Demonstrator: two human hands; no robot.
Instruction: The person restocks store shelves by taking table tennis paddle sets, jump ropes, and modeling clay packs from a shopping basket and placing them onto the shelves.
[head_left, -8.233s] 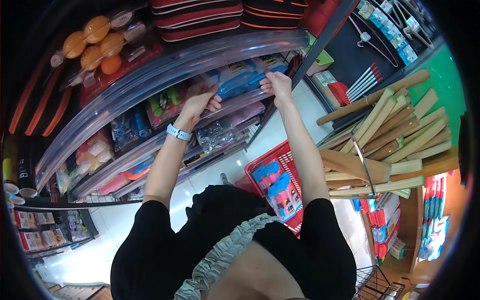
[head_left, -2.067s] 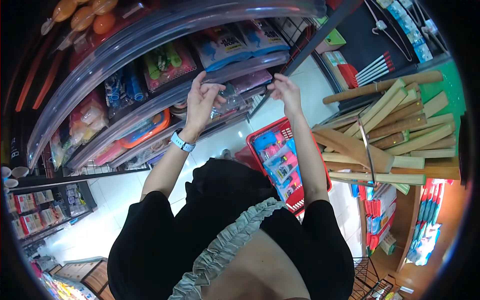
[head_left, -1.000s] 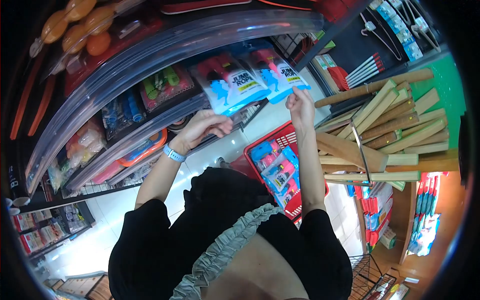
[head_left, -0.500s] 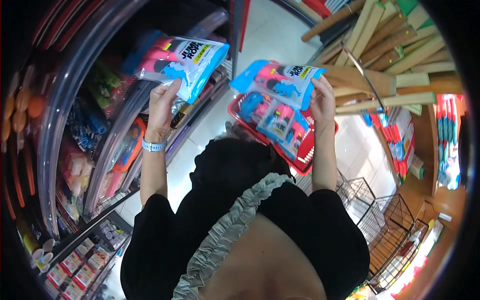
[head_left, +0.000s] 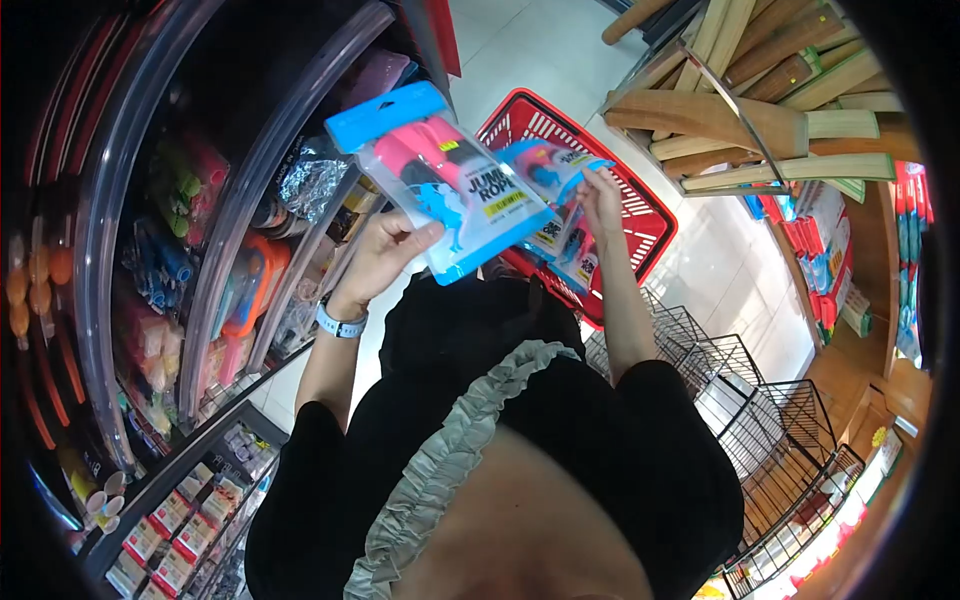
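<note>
A jump rope pack point(head_left: 455, 190), pink and black behind clear plastic with blue ends, is pinched in my left hand point(head_left: 385, 255) by its lower left side. My right hand point(head_left: 603, 205) grips the right end of a second jump rope pack point(head_left: 550, 168), which is over the red basket point(head_left: 655, 215). The first pack partly hides the second. More pink and blue packs point(head_left: 578, 262) lie inside the basket, below my right hand.
Shelves with clear curved fronts point(head_left: 245, 170) hold bagged goods on the left. Wooden bats point(head_left: 720, 120) stick out of a metal-framed rack at the upper right. Black wire baskets point(head_left: 775, 425) stand at the lower right. White floor tiles point(head_left: 740, 260) show beyond the red basket.
The view has turned from the shelf toward the basket. Both packs have come off the shelf in my hands; the left one moved right, and the right one moved down over the basket.
</note>
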